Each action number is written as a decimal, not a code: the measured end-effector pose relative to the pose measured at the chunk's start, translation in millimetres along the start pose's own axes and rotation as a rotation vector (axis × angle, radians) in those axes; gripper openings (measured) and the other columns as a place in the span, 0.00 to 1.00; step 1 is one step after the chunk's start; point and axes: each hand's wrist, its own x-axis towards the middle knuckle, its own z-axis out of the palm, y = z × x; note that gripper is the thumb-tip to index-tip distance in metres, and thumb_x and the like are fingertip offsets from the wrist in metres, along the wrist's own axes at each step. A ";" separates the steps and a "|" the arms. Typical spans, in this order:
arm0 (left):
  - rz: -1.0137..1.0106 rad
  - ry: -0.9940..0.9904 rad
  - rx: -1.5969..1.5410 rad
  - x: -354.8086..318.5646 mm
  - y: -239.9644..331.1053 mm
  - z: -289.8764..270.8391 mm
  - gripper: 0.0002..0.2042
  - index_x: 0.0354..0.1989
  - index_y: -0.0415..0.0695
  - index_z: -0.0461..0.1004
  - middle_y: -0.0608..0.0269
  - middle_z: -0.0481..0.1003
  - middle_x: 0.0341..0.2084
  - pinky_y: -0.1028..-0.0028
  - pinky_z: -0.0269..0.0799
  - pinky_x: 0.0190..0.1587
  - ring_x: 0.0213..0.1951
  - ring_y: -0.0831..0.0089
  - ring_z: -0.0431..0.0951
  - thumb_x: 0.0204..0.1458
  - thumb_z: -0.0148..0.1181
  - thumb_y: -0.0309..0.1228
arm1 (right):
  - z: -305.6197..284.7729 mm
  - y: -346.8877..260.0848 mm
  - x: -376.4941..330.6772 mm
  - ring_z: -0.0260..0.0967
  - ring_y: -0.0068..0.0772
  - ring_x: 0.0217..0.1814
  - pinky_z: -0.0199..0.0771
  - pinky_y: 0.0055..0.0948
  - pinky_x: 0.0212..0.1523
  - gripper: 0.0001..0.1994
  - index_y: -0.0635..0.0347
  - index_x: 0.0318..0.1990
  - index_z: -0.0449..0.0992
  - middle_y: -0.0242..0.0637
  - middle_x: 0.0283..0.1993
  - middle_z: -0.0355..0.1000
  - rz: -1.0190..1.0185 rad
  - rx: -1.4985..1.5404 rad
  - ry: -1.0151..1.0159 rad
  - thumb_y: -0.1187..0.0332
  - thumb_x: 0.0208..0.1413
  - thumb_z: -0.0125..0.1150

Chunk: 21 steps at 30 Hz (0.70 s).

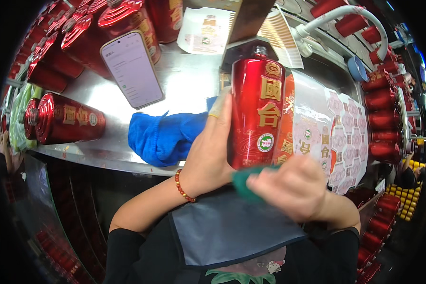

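Note:
My left hand (213,151) grips a shiny red bottle (256,109) with gold characters and a round label, holding it upright over the steel table's front edge. A bandage covers one fingertip, and a red bead bracelet sits on that wrist. My right hand (293,187), blurred, is closed on a green cloth (244,182) pressed against the bottle's lower end. A sheet of stickers (338,137) lies just right of the bottle.
A blue cloth (163,135) lies on the steel table (189,80). A phone (132,68) leans against red bottles at the back left. Another red bottle (64,118) lies on its side at left. More red bottles (381,118) line a conveyor at right.

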 end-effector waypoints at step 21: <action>0.030 0.156 0.166 -3.8 24.2 0.2 0.50 0.74 0.33 0.55 0.32 0.66 0.63 0.62 0.76 0.54 0.54 0.44 0.77 0.41 0.76 0.34 | -4.0 -4.9 13.1 0.66 0.33 0.30 0.66 0.32 0.29 0.21 0.61 0.44 0.84 0.30 0.30 0.71 0.163 -0.176 0.057 0.77 0.35 0.70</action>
